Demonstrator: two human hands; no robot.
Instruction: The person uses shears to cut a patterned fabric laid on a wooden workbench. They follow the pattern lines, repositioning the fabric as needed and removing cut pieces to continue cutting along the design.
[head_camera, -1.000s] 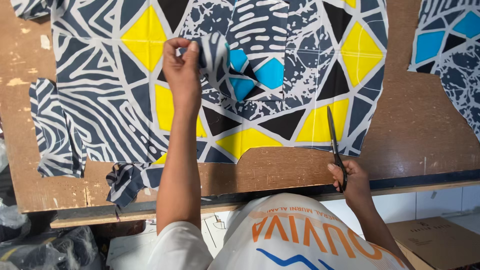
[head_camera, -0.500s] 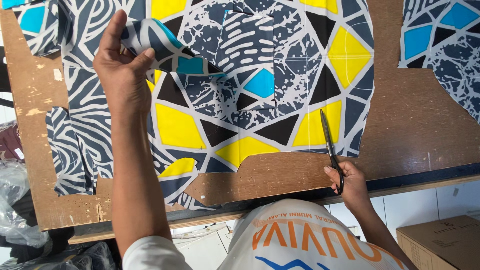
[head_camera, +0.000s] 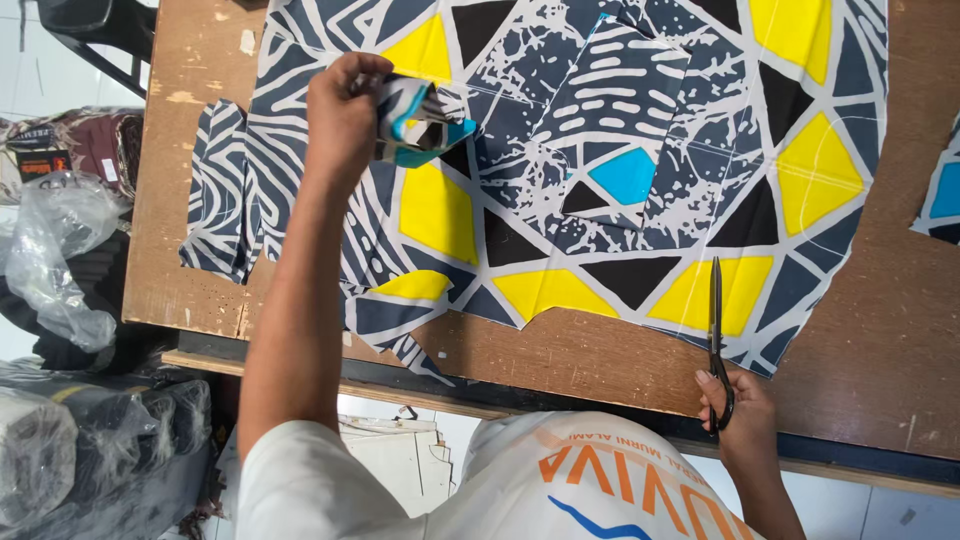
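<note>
Your left hand (head_camera: 345, 110) fingers pinch a bunched fabric scrap (head_camera: 420, 122), lifted over the patterned fabric (head_camera: 600, 170) at 11 o'clock. Your right hand (head_camera: 742, 412) fingers grip black scissors (head_camera: 717, 330), blades together, at 4 o'clock on the bench (head_camera: 880, 340).

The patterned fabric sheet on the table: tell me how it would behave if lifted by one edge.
The patterned fabric sheet probably droops: the cut scrap in the left hand is already crumpled. It looks thin and light, lying flat on the table. Lifting it would likely spill the loose cut piece resting on it.
</note>
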